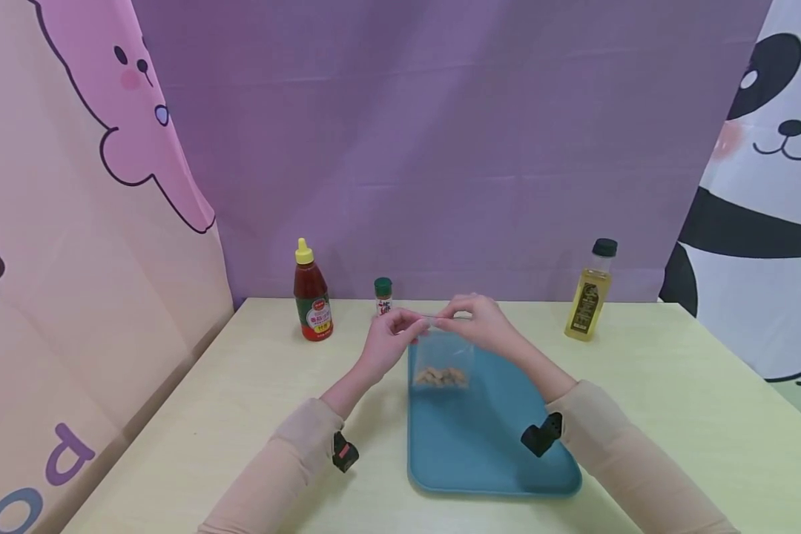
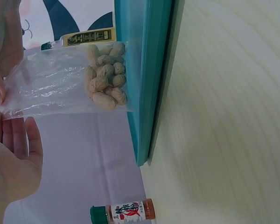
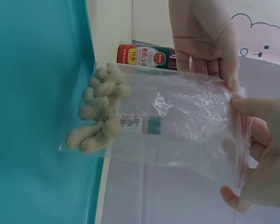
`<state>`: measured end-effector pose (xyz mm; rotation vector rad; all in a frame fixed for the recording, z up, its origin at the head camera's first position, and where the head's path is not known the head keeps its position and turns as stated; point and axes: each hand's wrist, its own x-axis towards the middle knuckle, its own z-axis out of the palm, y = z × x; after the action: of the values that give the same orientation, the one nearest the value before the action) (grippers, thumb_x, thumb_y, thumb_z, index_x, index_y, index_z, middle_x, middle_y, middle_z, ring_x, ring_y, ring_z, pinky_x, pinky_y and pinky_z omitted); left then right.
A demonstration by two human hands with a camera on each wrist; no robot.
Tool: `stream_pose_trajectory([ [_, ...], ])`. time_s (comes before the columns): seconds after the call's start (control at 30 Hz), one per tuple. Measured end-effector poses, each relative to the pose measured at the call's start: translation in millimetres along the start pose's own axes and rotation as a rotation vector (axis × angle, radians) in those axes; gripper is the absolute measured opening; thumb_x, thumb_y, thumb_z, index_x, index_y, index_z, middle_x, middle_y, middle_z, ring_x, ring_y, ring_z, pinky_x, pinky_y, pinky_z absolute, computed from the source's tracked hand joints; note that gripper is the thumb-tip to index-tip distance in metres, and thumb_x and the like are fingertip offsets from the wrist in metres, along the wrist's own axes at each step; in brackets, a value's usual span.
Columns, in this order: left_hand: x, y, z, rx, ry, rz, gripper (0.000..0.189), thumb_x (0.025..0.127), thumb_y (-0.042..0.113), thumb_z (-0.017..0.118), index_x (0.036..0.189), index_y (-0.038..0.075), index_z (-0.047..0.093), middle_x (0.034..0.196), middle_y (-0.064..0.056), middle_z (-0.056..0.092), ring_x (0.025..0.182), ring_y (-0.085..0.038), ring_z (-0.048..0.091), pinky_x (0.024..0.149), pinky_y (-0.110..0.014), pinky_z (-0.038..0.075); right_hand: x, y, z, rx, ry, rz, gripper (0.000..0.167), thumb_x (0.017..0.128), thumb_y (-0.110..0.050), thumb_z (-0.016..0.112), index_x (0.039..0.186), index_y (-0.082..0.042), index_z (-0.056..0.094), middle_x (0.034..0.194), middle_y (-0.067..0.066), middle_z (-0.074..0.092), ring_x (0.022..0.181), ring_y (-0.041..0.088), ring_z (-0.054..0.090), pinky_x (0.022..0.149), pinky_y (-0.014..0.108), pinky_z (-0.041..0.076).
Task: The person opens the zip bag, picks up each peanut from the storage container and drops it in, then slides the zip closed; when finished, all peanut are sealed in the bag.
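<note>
A clear zip bag [image 1: 446,348] hangs upright from both hands, over the far left part of a blue tray [image 1: 494,445]. Peanuts in their shells [image 2: 107,77] lie gathered at its bottom. My left hand [image 1: 389,340] pinches the bag's top edge near one corner between thumb and fingers. Further along that same edge, my right hand [image 1: 479,323] pinches it too, thumb and fingertips at the reddish zip strip [image 3: 245,158]. In the right wrist view the two hands' fingertips come close together at the top of the bag.
A ketchup bottle [image 1: 314,297] with a yellow cap stands at the back left. Behind the left hand is a small green-capped spice jar [image 1: 383,295]. An oil bottle [image 1: 589,293] stands at the back right. A purple cloth [image 1: 440,148] hangs behind the table [image 1: 254,393].
</note>
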<state>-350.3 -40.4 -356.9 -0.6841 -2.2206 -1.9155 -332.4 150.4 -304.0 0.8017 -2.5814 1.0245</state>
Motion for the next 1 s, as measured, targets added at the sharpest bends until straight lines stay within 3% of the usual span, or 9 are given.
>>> stream_pose_trajectory([
  [0.13, 0.7, 0.8, -0.6, 0.024, 0.004, 0.005, 0.022, 0.092, 0.016, 0.06, 0.105, -0.001, 0.063, 0.097, -0.018, 0.066, 0.088, -0.026, 0.064, 0.079, -0.036, 0.056, 1.6, 0, 2, -0.034, 0.017, -0.009, 0.013, 0.087, -0.023, 0.068, 0.088, -0.012, 0.074, 0.081, -0.001, 0.066, 0.087, 0.019, 0.052, 0.072, 0.032, 0.046],
  [0.3, 1.5, 1.7, -0.3, 0.052, 0.018, 0.033, 0.02, 0.092, 0.019, 0.06, 0.101, 0.001, 0.062, 0.09, -0.016, 0.065, 0.075, -0.013, 0.06, 0.071, -0.026, 0.054, 2.5, 5, 1, -0.034, 0.011, -0.025, 0.014, 0.086, -0.026, 0.068, 0.087, -0.014, 0.074, 0.08, -0.002, 0.066, 0.087, 0.019, 0.053, 0.073, 0.034, 0.047],
  [0.47, 0.6, 1.8, 2.0, 0.072, 0.002, 0.084, 0.017, 0.094, 0.015, 0.056, 0.099, -0.001, 0.059, 0.085, -0.016, 0.063, 0.071, -0.01, 0.057, 0.067, -0.024, 0.053, -0.2, 14, -2, 0.01, -0.006, -0.054, 0.014, 0.086, -0.027, 0.069, 0.085, -0.014, 0.074, 0.082, -0.003, 0.066, 0.087, 0.017, 0.058, 0.077, 0.037, 0.051],
  [0.6, 0.2, 0.7, 3.3, 0.07, 0.019, 0.088, 0.015, 0.095, 0.013, 0.055, 0.099, -0.001, 0.059, 0.085, -0.015, 0.062, 0.071, -0.011, 0.057, 0.069, -0.024, 0.053, -2.7, 19, -5, 0.022, -0.014, -0.066, 0.014, 0.086, -0.028, 0.068, 0.085, -0.015, 0.073, 0.084, -0.002, 0.067, 0.082, 0.015, 0.057, 0.074, 0.034, 0.05],
  [0.8, -0.9, 1.1, 0.6, 0.113, 0.058, 0.093, 0.016, 0.094, 0.015, 0.056, 0.1, 0.0, 0.06, 0.086, -0.014, 0.062, 0.071, -0.011, 0.056, 0.069, -0.03, 0.055, -7.1, 23, -11, -0.005, -0.043, -0.049, 0.016, 0.088, -0.028, 0.066, 0.089, -0.013, 0.073, 0.085, -0.002, 0.069, 0.082, 0.014, 0.057, 0.073, 0.032, 0.049],
  [0.87, -5.0, 9.9, -0.8, 0.119, 0.069, 0.085, 0.017, 0.094, 0.013, 0.056, 0.1, -0.002, 0.06, 0.088, -0.017, 0.062, 0.073, -0.014, 0.057, 0.073, -0.038, 0.055, -9.0, 24, -14, -0.015, -0.058, -0.035, 0.017, 0.088, -0.027, 0.065, 0.091, -0.012, 0.073, 0.085, -0.002, 0.07, 0.08, 0.014, 0.059, 0.071, 0.031, 0.05],
  [1.0, -6.1, 7.9, -6.1, 0.103, 0.083, 0.072, 0.016, 0.094, 0.013, 0.057, 0.101, -0.002, 0.06, 0.091, -0.018, 0.063, 0.077, -0.015, 0.06, 0.081, -0.047, 0.053, -12.9, 27, -18, -0.037, -0.082, -0.029, 0.019, 0.089, -0.027, 0.064, 0.095, -0.011, 0.072, 0.083, -0.002, 0.071, 0.076, 0.012, 0.061, 0.066, 0.028, 0.051],
])
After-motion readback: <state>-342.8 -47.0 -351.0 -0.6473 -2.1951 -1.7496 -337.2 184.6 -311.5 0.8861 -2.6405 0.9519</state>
